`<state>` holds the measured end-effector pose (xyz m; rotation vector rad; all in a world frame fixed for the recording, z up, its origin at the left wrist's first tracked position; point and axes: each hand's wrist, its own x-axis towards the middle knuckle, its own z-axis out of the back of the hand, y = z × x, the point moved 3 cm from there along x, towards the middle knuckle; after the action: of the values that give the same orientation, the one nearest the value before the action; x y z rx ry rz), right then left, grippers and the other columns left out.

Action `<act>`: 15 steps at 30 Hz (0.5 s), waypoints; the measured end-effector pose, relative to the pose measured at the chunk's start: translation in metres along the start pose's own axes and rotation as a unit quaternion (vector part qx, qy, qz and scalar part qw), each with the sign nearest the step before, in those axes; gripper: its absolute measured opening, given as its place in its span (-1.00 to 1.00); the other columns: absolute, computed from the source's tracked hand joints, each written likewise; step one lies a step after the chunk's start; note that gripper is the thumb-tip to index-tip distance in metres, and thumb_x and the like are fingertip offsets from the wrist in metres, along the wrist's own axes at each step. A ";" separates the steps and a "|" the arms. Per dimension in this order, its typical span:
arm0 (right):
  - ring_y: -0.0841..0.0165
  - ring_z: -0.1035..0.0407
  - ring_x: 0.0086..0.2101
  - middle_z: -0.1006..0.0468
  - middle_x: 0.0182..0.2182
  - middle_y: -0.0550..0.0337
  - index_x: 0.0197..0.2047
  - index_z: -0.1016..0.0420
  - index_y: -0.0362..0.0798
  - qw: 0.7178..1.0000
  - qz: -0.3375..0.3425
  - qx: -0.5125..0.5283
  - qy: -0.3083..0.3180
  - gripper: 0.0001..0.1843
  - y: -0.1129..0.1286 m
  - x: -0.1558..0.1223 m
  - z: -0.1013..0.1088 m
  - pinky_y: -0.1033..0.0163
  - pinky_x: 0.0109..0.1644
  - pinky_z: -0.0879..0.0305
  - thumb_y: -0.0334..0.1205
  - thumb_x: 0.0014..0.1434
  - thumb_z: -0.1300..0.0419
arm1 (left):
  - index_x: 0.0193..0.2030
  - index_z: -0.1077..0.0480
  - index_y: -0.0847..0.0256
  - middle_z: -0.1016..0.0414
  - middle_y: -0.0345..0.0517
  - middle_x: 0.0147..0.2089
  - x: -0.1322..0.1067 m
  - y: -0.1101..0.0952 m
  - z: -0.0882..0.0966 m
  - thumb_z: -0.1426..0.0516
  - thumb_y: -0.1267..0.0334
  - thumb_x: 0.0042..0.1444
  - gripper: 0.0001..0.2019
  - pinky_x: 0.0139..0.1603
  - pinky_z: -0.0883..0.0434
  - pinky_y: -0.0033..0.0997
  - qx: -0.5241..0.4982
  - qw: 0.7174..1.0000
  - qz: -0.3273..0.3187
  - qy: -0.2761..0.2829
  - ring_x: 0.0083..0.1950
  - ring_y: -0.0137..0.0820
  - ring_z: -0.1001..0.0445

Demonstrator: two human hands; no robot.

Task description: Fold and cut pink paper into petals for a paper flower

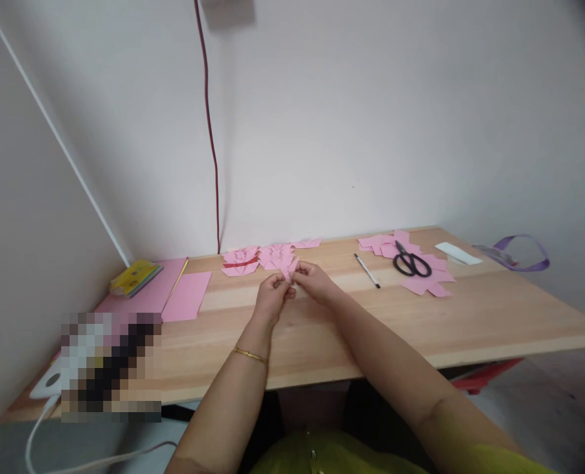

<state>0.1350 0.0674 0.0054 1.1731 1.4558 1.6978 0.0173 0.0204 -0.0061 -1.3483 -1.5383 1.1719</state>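
My left hand [271, 294] and my right hand [312, 279] meet over the middle of the wooden table [351, 329]. Both pinch a small folded piece of pink paper [290, 268] between their fingertips, just above the tabletop. A thin gold bangle sits on my left wrist. Behind the hands lie several folded pink paper pieces [272, 253] in a row near the wall.
Black scissors [410, 262] rest on loose pink paper scraps [433, 280] at the right. A pen [368, 270] lies left of them. Flat pink sheets [186, 296] and a yellow booklet [134, 276] are at the left. A purple ribbon [522, 253] and a white strip [457, 253] lie far right.
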 end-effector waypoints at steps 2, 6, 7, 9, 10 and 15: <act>0.44 -0.33 -0.42 -0.46 -0.45 0.26 -0.39 -0.40 -0.12 1.000 0.005 -0.004 0.002 -0.87 0.000 0.001 0.001 0.32 -0.29 -0.22 -0.23 -0.01 -0.18 | -0.35 -0.41 0.30 -0.43 -0.18 -0.47 0.002 0.000 0.001 -0.30 0.16 -0.20 -0.69 -0.41 -0.38 -0.48 -0.004 1.000 -0.014 -0.010 -0.48 -0.51 -0.41; 0.41 -0.38 -0.39 -0.49 -0.44 0.23 -0.38 -0.42 -0.11 1.000 0.001 -0.002 0.031 -0.85 0.000 0.001 -0.001 0.29 -0.25 -0.25 -0.21 -0.01 -0.20 | -0.44 -0.39 0.30 -0.39 -0.21 -0.52 0.005 0.000 0.004 -0.30 0.17 -0.19 -0.73 -0.39 -0.37 -0.51 -0.011 0.999 -0.043 -0.019 -0.46 -0.52 -0.38; 0.41 -0.38 -0.38 -0.49 -0.44 0.23 -0.37 -0.41 -0.11 0.999 -0.001 0.006 0.034 -0.84 0.000 0.000 -0.001 0.29 -0.25 -0.26 -0.20 -0.01 -0.21 | -0.47 -0.38 0.30 -0.38 -0.21 -0.53 0.005 0.000 0.005 -0.30 0.17 -0.20 -0.74 -0.39 -0.37 -0.51 -0.009 0.999 -0.045 -0.021 -0.47 -0.53 -0.37; 0.41 -0.37 -0.39 -0.49 -0.44 0.24 -0.36 -0.40 -0.10 0.999 -0.004 0.023 0.033 -0.83 0.002 0.000 -0.002 0.30 -0.25 -0.26 -0.18 -0.02 -0.23 | -0.49 -0.38 0.30 -0.37 -0.21 -0.54 0.005 0.000 0.006 -0.30 0.16 -0.20 -0.74 -0.40 -0.36 -0.51 -0.003 0.999 -0.048 -0.026 -0.48 -0.53 -0.35; 0.42 -0.36 -0.40 -0.49 -0.45 0.25 -0.37 -0.39 -0.10 0.999 -0.001 0.028 0.032 -0.82 0.003 0.000 -0.001 0.30 -0.25 -0.25 -0.18 -0.01 -0.23 | -0.48 -0.38 0.30 -0.38 -0.21 -0.54 0.005 0.000 0.007 -0.30 0.16 -0.20 -0.74 -0.40 -0.35 -0.51 0.001 0.999 -0.048 -0.025 -0.48 -0.52 -0.35; 0.49 -0.27 -0.48 -0.44 -0.50 0.27 -0.40 -0.40 -0.11 0.999 0.013 0.028 0.028 -0.83 0.007 -0.001 -0.002 0.35 -0.33 -0.18 -0.16 0.02 -0.21 | -0.45 -0.42 0.30 -0.40 -0.19 -0.51 0.004 -0.001 0.006 -0.28 0.15 -0.16 -0.76 -0.41 -0.31 -0.51 0.024 0.999 -0.047 -0.004 -0.46 -0.51 -0.35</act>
<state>0.1343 0.0637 0.0117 1.1876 1.5380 1.7286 0.0111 0.0235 -0.0073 -1.2271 -1.5521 1.1499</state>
